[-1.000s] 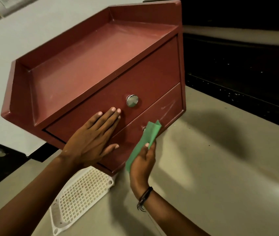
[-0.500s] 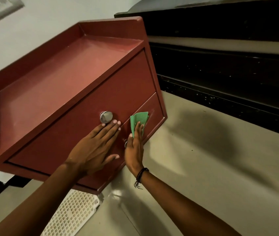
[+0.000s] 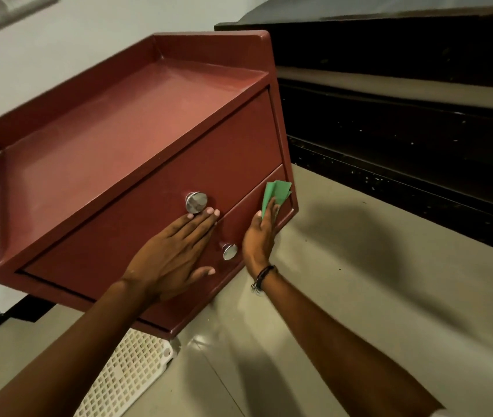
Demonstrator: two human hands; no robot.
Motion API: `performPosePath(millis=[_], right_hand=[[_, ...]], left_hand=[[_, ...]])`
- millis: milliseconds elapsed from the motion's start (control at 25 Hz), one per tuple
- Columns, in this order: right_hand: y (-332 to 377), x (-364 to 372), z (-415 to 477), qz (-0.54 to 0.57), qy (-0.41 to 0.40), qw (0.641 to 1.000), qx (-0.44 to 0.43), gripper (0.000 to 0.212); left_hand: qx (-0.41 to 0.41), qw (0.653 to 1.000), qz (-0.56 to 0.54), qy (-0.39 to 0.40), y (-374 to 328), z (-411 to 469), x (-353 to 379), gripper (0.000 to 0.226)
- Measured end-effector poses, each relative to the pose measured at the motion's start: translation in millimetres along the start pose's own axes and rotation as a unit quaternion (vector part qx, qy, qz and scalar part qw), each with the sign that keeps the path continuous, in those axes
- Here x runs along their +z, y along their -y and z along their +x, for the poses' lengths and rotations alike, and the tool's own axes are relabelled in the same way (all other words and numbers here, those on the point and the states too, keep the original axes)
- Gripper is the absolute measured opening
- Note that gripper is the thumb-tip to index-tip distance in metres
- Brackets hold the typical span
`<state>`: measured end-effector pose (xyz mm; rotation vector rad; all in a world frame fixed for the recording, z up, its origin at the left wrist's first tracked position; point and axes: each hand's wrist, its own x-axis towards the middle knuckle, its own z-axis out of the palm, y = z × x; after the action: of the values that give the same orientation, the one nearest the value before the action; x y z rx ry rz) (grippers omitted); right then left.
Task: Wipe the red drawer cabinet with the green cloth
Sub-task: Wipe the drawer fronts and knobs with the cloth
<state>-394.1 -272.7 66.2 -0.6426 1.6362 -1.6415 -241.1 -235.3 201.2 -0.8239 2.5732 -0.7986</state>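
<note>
I see the left hand (image 3: 176,260) spread flat on the cabinet (image 3: 124,139) front (fingers near the upper knob (image 3: 196,202)); the right hand (image 3: 259,236) presses the cloth (image 3: 276,192) against the lower drawer's right end.

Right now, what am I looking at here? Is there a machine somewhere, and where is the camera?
No machine: a person works with bare hands, and the one camera sits on their head, looking forward and down. The red cabinet stands on a pale floor, seen tilted by the wide lens. It has two drawers, each with a round metal knob. The left hand lies flat and open on the drawer fronts. The right hand presses a folded green cloth against the lower drawer near its right end. A white plastic grid pokes out from under the cabinet.
</note>
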Motion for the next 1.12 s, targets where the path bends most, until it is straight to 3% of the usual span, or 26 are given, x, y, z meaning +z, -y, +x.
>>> performPosePath(millis=[280,600,840,1000,1120], right_hand=[[-17.9,2.5,-76.6,-0.018,0.115,0.992,-0.051,0.055],[10.6,-7.2,26.0,0.039,0.014,0.998,0.051,0.056],[5.0,-4.0,-16.5,-0.008,0.042,0.999,0.004,0.054],[18.0,3.9,-80.2,-0.002,0.102,0.993,-0.053,0.052],[28.4,-0.4,-118.2,-0.008,0.178,0.983,-0.041,0.052]], left_hand=[[0.001,1.000,-0.002,0.003,-2.3,0.1,4.1,0.083],[-0.002,1.000,-0.002,-0.009,-0.5,-2.6,6.9,0.083],[-0.022,1.000,-0.007,-0.011,-5.9,-2.0,5.3,0.083],[-0.040,0.999,-0.028,0.000,-6.7,-4.9,-1.6,0.079],[-0.038,0.998,-0.038,-0.016,-5.9,-13.2,-5.4,0.065]])
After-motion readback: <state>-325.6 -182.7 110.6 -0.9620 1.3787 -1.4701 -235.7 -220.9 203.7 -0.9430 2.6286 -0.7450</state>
